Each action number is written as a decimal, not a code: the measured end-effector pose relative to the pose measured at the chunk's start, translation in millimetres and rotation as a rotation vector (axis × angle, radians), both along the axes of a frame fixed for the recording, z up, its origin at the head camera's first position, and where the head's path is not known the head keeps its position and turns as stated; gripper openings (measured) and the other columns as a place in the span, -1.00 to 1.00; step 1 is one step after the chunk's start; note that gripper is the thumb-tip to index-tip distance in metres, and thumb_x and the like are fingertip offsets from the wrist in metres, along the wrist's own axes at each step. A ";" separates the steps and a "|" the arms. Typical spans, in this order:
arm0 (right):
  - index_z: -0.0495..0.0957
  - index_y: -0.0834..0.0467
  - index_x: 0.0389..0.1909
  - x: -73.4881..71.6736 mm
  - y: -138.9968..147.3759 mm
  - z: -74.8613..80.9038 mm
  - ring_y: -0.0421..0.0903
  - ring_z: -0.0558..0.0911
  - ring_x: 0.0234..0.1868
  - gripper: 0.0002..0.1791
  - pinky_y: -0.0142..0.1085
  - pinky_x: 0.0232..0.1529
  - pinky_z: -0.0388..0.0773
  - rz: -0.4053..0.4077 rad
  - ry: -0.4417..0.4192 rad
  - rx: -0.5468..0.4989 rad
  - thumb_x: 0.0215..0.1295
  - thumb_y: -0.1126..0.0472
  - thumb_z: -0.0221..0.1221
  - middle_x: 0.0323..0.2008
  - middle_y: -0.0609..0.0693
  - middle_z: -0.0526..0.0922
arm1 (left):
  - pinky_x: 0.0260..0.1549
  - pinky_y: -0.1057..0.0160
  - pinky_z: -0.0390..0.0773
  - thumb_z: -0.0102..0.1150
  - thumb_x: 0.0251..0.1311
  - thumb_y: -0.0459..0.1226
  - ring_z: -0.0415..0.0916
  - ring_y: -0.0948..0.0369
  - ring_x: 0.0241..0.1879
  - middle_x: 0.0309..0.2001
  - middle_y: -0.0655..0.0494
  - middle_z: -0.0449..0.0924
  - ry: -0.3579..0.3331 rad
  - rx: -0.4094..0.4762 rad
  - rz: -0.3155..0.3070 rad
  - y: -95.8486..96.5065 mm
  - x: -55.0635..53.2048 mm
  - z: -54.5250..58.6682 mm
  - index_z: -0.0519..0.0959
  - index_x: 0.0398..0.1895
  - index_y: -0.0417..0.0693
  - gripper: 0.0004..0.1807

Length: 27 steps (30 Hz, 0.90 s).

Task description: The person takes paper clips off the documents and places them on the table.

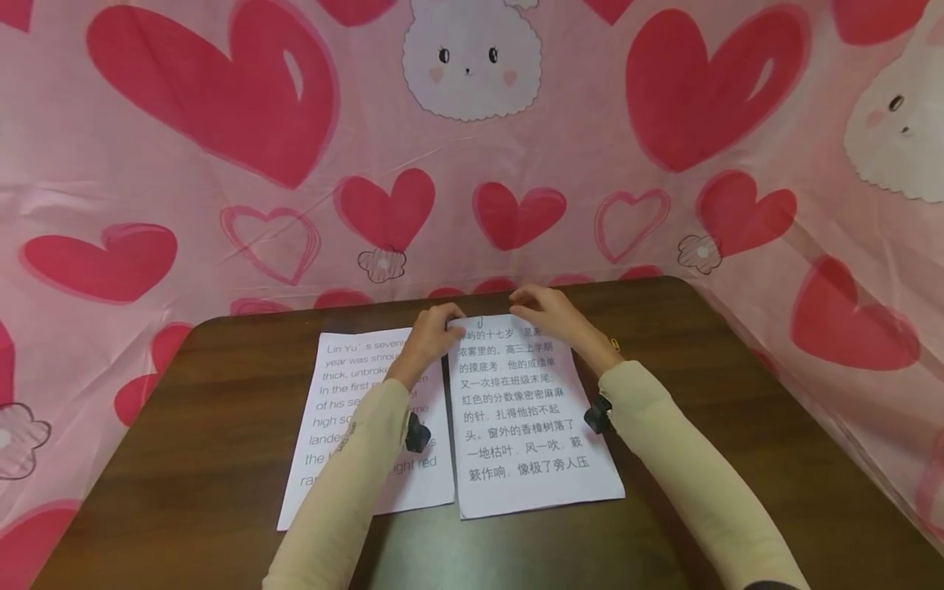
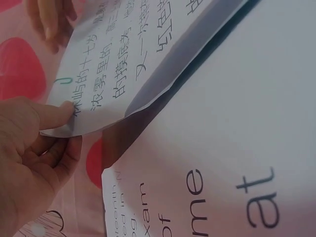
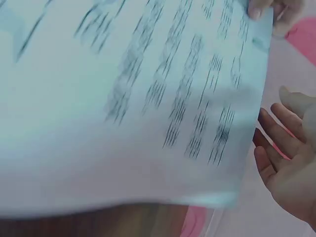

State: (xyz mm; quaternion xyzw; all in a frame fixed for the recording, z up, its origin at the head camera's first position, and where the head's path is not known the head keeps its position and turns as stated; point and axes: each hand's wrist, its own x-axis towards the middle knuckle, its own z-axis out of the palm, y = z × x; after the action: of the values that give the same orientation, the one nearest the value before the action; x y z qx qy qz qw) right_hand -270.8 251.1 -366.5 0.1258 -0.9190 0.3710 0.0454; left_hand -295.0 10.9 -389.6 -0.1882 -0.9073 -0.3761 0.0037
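My left hand pinches the top left corner of a sheet with Chinese text, thumb on its face and fingers behind, as the left wrist view shows. In that view this corner is lifted. A green paper clip sits on the sheet's top edge, beside the left thumb. My right hand is at the top right of the same sheet. In the right wrist view its fingers are spread loosely by the top edge, with the thumb apart. Left of it lies a sheet with English text, partly under my left forearm.
A yellow paper clip shows beside my right wrist on the brown wooden table. Pink cloth with hearts and rabbit faces hangs behind the table and along its sides. Both wrists wear small black cameras.
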 end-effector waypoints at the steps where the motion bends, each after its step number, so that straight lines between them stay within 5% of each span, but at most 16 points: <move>1: 0.51 0.25 0.21 -1.4 -5.6 0.7 0.12 0.57 0.20 -0.58 0.01 0.36 0.41 0.020 -0.002 0.011 0.43 0.13 0.19 0.14 0.19 0.64 | 0.14 0.07 0.54 0.22 0.34 -0.30 0.54 0.04 -0.07 0.03 -0.06 0.68 0.001 0.000 -0.001 0.0 -0.2 0.2 0.64 0.01 -0.10 -0.78; 7: 0.55 0.27 0.13 -7.2 -32.1 0.3 0.10 0.64 0.13 -0.64 -0.05 0.27 0.50 0.092 -0.032 0.064 0.41 0.18 0.21 0.08 0.20 0.68 | 0.05 0.08 0.55 0.22 0.33 -0.32 0.55 0.05 -0.13 -0.05 -0.07 0.71 0.038 -0.009 -0.023 1.5 -0.3 3.3 0.65 -0.04 -0.11 -0.81; 18: 0.58 0.19 -0.03 -10.2 -46.2 -8.3 -0.01 0.64 -0.12 -0.81 -0.18 0.02 0.53 0.097 -0.024 0.098 0.42 0.20 0.19 -0.06 0.13 0.72 | -0.01 0.11 0.54 0.22 0.33 -0.32 0.53 0.07 -0.15 -0.07 -0.06 0.69 0.028 -0.006 -0.027 2.4 1.2 4.4 0.65 -0.03 -0.10 -0.81; 27: 0.50 0.13 0.03 -7.9 -47.9 -10.7 0.02 0.63 -0.05 -0.80 -0.09 0.13 0.53 0.127 0.015 0.084 0.44 0.23 0.15 0.01 0.12 0.69 | -0.01 0.12 0.54 0.22 0.34 -0.32 0.54 0.07 -0.14 -0.08 -0.07 0.69 0.020 0.002 -0.032 1.5 2.6 5.5 0.65 -0.02 -0.10 -0.81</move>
State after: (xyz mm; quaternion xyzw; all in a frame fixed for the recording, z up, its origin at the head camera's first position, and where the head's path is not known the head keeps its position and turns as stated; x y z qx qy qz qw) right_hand -278.7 203.2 -377.2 0.1882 -0.9236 0.3332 0.0234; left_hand -292.4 12.5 -384.1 -0.2066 -0.9036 -0.3751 0.0068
